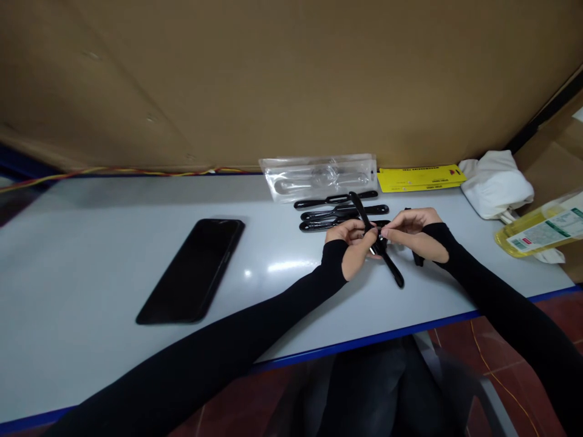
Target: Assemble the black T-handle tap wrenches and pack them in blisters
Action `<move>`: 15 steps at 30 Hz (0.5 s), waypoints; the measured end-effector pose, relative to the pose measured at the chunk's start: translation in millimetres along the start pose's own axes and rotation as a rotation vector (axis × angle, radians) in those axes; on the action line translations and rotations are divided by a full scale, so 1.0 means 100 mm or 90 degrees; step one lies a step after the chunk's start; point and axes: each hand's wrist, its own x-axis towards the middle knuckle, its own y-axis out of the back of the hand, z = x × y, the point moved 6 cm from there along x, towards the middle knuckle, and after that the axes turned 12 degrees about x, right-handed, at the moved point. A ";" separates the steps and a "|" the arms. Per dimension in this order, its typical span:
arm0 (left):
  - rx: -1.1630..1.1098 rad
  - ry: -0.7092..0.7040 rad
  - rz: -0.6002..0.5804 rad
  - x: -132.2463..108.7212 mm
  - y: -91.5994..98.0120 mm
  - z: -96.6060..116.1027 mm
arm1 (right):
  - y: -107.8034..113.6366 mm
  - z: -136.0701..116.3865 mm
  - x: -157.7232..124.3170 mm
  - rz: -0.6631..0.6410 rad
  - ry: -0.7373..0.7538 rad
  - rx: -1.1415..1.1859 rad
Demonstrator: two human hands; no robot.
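Observation:
My left hand [353, 238] is closed around the middle of a glossy black tool [392, 270], which is held tilted just over the table. At that same middle part, my right hand [412, 230] pinches with thumb and finger near a small shiny piece, too small to make out. Behind my left hand, several similar black tools [337, 199] lie side by side on the table. Another black item [418, 260] sits partly hidden beneath my right hand.
Clear plastic packaging [319, 177] and yellow cards [421, 178] lie along the back of the grey table [91, 255]. A black phone [191, 273] is at left. On the right are a white cloth bundle [496, 184] and a lying bottle of yellow liquid [540, 227].

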 end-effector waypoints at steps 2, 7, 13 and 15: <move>-0.003 0.000 0.007 0.00 0.01 -0.01 | 0.01 -0.04 -0.02 -0.002 0.033 -0.057; -0.004 0.002 0.018 0.01 0.01 -0.05 | -0.01 -0.20 -0.10 -0.031 0.185 -0.251; 0.008 0.007 0.028 0.02 0.02 -0.05 | -0.05 -0.28 -0.17 -0.070 0.303 -0.367; 0.006 0.009 0.026 0.01 0.02 -0.03 | -0.05 -0.28 -0.18 -0.074 0.299 -0.369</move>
